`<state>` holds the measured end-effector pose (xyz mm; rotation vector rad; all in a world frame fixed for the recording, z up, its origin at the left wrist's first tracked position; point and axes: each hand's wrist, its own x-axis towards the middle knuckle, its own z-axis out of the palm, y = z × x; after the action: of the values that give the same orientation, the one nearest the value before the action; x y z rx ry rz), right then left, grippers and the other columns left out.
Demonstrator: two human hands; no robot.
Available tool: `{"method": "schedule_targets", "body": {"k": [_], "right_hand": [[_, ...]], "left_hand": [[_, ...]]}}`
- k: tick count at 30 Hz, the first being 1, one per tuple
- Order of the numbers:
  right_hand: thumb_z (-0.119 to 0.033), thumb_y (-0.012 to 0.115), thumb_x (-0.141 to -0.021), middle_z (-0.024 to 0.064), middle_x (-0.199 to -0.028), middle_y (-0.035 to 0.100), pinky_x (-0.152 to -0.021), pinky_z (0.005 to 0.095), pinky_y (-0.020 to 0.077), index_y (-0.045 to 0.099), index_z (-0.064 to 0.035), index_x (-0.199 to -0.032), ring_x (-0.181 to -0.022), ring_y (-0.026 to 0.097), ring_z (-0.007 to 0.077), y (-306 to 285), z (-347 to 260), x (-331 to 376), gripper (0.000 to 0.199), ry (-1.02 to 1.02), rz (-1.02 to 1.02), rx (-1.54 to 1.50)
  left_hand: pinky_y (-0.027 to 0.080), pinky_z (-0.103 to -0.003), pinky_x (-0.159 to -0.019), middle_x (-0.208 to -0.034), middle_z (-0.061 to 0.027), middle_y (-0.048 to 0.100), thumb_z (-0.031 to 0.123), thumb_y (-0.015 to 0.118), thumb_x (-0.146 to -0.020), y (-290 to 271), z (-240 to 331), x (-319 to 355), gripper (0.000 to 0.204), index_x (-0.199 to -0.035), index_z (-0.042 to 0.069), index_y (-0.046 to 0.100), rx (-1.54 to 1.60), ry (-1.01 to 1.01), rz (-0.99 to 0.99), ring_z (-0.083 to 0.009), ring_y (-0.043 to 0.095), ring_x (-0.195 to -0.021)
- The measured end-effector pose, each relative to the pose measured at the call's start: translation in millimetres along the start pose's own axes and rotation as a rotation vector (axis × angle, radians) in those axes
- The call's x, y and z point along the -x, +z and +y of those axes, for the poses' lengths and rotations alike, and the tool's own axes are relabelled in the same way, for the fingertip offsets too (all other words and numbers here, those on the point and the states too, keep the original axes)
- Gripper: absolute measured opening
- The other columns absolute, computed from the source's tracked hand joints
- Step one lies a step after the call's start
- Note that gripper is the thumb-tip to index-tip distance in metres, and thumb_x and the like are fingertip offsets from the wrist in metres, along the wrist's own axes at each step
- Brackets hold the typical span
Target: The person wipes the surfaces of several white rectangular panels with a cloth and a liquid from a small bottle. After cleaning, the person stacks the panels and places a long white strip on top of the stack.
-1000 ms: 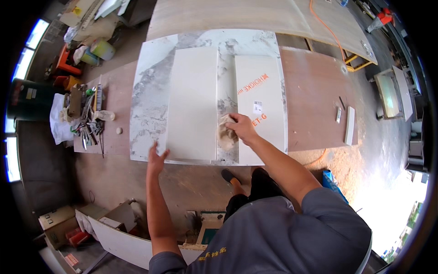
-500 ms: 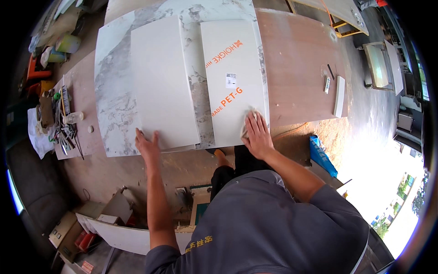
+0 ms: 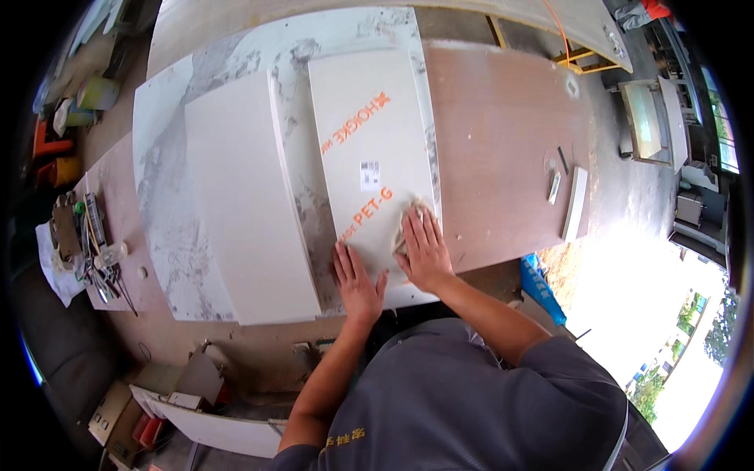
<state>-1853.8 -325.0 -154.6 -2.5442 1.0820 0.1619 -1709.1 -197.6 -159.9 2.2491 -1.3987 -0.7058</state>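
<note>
A white panel [image 3: 397,125] with orange printing and a small label lies lengthwise on a marble-patterned board [image 3: 169,228]. My left hand [image 3: 359,289] rests on the panel's near left corner, fingers spread and holding nothing. On its near right part, my right hand [image 3: 428,255] presses down on a crumpled beige cloth [image 3: 398,242], which bulges out past the fingers. A plain white panel [image 3: 247,204] lies to the left on the same board, a strip of the marble pattern showing between the two.
A brown board [image 3: 503,141] extends to the right, carrying a narrow white strip [image 3: 575,204], a small tube [image 3: 554,188] and a dark stick [image 3: 563,160]. Hand tools [image 3: 98,271] clutter the left end. A blue bag [image 3: 542,289] stands below the brown board's near edge.
My left hand has left the plain panel and moved right onto the printed one. My right hand stays on the cloth near that panel's right edge. The whole view has shifted.
</note>
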Motion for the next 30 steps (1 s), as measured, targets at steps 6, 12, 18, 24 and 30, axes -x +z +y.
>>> {"method": "schedule_targets", "body": {"k": [6, 12, 18, 24, 30], "right_hand": [[-0.039, 0.053, -0.096, 0.0249, -0.158, 0.024, -0.123, 0.0483, 0.0158, 0.027, 0.0081, -0.149, -0.149, 0.017, 0.0424, -63, 85, -238, 0.075, 0.058, 0.375, 0.095], [-0.041, 0.051, -0.098, 0.0272, -0.158, 0.024, -0.123, 0.047, 0.0156, 0.027, 0.0102, -0.149, -0.149, 0.018, 0.0428, -52, 70, -267, 0.076, 0.223, 0.45, 0.059], [-0.044, 0.044, -0.1, 0.0253, -0.16, 0.02, -0.124, 0.0467, 0.0135, 0.024, 0.0087, -0.151, -0.15, 0.017, 0.0415, -68, 77, -325, 0.076, 0.269, 0.435, 0.159], [-0.042, 0.038, -0.102, 0.018, -0.163, 0.019, -0.124, 0.041, 0.0121, 0.025, 0.0042, -0.153, -0.152, 0.015, 0.0318, -61, -10, -407, 0.07, -0.03, 0.318, 0.092], [-0.035, 0.058, -0.093, 0.019, -0.162, 0.02, -0.123, 0.0468, 0.0183, 0.029, 0.0045, -0.15, -0.149, 0.02, 0.0381, -32, -36, -281, 0.075, -0.284, 0.225, -0.028]], "left_hand": [[0.02, -0.06, -0.117, -0.156, -0.0365, 0.014, 0.04, 0.072, -0.085, 1, -1, 1, 0.097, -0.147, -0.014, 0.022, -0.083, 0.059, -0.051, -0.0554, 0.02, -0.143], [0.025, -0.062, -0.114, -0.155, -0.0358, 0.021, 0.05, 0.068, -0.086, 6, -2, -2, 0.097, -0.146, -0.014, 0.026, -0.117, 0.007, -0.041, -0.0555, 0.027, -0.139], [0.025, -0.06, -0.115, -0.155, -0.0348, 0.02, 0.053, 0.068, -0.085, 15, -9, 5, 0.099, -0.146, -0.012, 0.027, -0.097, -0.011, -0.067, -0.0541, 0.024, -0.142], [0.028, -0.059, -0.114, -0.156, -0.0319, 0.021, 0.054, 0.07, -0.083, 11, -8, 5, 0.098, -0.146, -0.01, 0.03, -0.135, -0.023, -0.088, -0.0516, 0.027, -0.141], [0.03, -0.056, -0.114, -0.156, -0.03, 0.025, 0.052, 0.073, -0.081, 14, -6, 6, 0.097, -0.145, -0.009, 0.034, -0.095, -0.077, -0.041, -0.0471, 0.031, -0.141]]}}
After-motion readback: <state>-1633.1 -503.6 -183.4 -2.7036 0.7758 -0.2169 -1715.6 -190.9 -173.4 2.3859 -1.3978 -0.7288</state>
